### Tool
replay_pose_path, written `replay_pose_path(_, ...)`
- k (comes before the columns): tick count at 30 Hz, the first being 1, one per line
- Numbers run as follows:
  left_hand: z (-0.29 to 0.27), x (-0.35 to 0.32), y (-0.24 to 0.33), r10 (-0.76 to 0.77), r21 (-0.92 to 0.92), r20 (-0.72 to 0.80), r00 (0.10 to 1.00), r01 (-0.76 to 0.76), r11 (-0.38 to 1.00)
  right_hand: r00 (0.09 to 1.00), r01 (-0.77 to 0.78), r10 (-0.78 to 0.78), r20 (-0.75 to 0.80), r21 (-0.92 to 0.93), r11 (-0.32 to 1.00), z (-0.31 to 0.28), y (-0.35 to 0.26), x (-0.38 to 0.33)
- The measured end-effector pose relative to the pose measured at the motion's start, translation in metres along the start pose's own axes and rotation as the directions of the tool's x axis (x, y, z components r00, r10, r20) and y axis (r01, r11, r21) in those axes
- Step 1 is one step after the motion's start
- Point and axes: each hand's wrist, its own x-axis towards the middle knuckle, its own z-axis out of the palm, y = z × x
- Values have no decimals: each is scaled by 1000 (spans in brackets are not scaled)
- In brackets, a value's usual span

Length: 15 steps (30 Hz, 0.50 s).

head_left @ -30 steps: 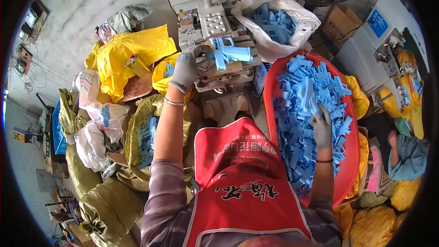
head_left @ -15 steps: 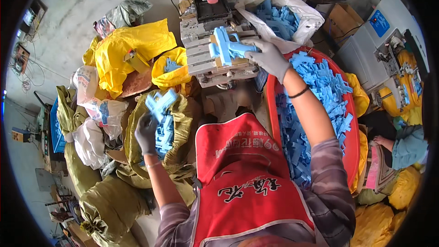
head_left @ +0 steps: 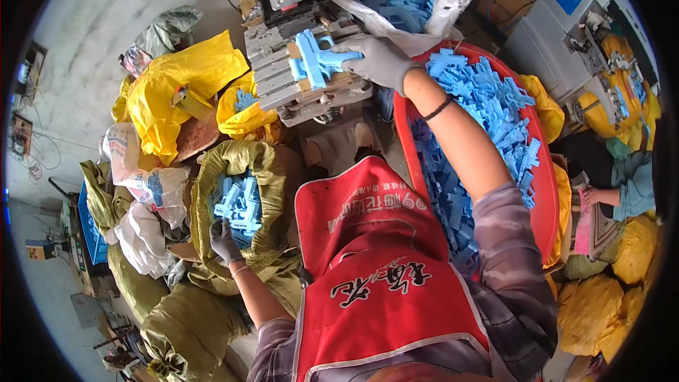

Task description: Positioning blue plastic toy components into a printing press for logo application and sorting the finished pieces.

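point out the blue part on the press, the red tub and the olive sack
blue plastic part (head_left: 316,61), head view, its middle on the press fixture
red tub (head_left: 544,201), head view, right rim
olive sack (head_left: 263,163), head view, folded-back top edge

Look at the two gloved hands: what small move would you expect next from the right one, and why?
Probably the right hand lets go and draws back. It rests on a blue plastic part already lying on the metal fixture, while the left hand is down at the olive sack of similar blue pieces.
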Motion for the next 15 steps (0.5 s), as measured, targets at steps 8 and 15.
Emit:
replay_pose_path(8,-11,-3,-24,-46,45,-120,992,51,998,919,317,-305,-249,7,949,-8,63,-53)
replay_pose_path(15,-45,1,-53,-272,-82,-113,956,263,961,781,-625,581,-230,-268,734,-42,174,-311)
